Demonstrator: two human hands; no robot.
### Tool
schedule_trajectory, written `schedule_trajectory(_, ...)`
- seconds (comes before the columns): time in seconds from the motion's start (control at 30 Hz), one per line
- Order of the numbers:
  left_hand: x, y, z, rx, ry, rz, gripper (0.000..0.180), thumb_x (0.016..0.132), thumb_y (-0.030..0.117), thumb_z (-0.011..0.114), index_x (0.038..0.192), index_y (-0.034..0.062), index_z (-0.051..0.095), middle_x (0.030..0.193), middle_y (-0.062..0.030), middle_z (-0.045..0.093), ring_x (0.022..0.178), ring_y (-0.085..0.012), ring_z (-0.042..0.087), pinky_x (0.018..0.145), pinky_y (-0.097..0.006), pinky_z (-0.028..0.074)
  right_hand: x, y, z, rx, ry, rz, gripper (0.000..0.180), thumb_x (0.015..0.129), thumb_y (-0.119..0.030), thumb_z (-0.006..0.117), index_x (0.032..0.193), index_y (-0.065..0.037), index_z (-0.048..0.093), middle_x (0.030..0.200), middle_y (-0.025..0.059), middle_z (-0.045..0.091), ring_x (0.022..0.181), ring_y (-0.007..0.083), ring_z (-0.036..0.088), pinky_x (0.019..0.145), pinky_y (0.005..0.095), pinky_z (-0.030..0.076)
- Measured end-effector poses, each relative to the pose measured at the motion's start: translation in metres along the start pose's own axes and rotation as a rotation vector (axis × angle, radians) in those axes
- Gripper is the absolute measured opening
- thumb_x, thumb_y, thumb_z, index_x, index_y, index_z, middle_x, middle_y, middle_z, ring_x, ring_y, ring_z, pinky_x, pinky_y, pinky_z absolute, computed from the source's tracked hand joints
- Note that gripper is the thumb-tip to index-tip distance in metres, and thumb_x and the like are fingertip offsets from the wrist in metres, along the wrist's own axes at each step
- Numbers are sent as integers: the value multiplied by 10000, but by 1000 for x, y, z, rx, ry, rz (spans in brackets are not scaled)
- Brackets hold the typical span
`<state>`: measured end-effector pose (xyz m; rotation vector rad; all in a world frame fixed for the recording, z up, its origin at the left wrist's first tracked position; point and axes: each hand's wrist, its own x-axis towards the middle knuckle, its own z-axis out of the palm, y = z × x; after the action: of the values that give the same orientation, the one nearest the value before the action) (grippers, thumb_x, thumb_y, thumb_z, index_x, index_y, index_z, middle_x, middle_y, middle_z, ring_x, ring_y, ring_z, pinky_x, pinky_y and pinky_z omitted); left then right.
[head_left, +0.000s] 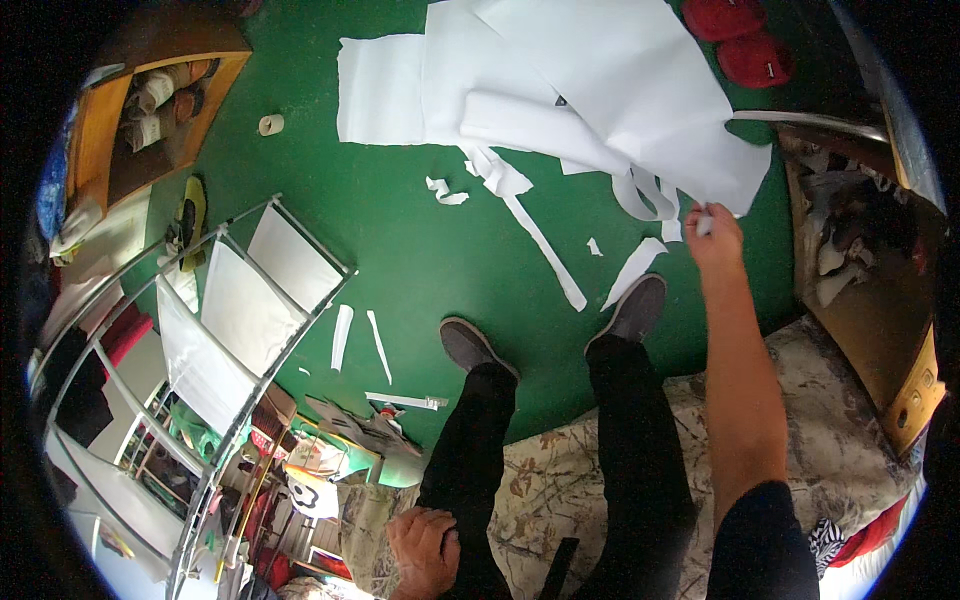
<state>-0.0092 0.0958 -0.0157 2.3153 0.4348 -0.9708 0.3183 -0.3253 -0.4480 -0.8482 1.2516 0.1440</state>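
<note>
The person sits on a patterned beige cloth (560, 480), with both legs in black trousers stretched out over the green floor (400, 230). The right hand (712, 232) reaches far forward, and its fingers are closed in a pinch on the lower edge of a large white paper sheet (620, 90) that lies spread on the floor with other sheets. The left hand (425, 550) rests low beside the left thigh, with fingers curled loosely and holding nothing. Long white paper strips (545, 250) and small scraps lie scattered between the sheets and the grey shoes (640, 305). Two red caps (740, 40) sit just beyond the paper. A metal-framed rack with white panels (240, 310) stands to the left, and a small roll of tape (271, 124) lies well apart from the paper.
</note>
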Motion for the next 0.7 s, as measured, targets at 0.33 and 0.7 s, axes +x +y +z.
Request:
schedule_trajectory(0.33, 9, 4, -15, -42, -28, 43, 222, 813, 65, 692, 1033, 81, 666, 1087, -115, 704, 1025, -370, 611, 906, -535, 425, -137, -2, -124, -510, 230, -123, 393, 968, -81, 593, 1353, -19, 542, 1191, 120, 629, 1014, 284, 621, 788, 442, 545)
schedule_trajectory(0.7, 4, 0, -7, -51, 41, -16, 207, 821, 74, 716, 1023, 104, 684, 1091, -81, 718, 1039, -340, 624, 931, -516, 435, -91, 5, -124, -1854, 670, -605, 542, 879, -252, 770, 1313, 26, 602, 1275, 267, 659, 1120, 455, 665, 975, 539, 553)
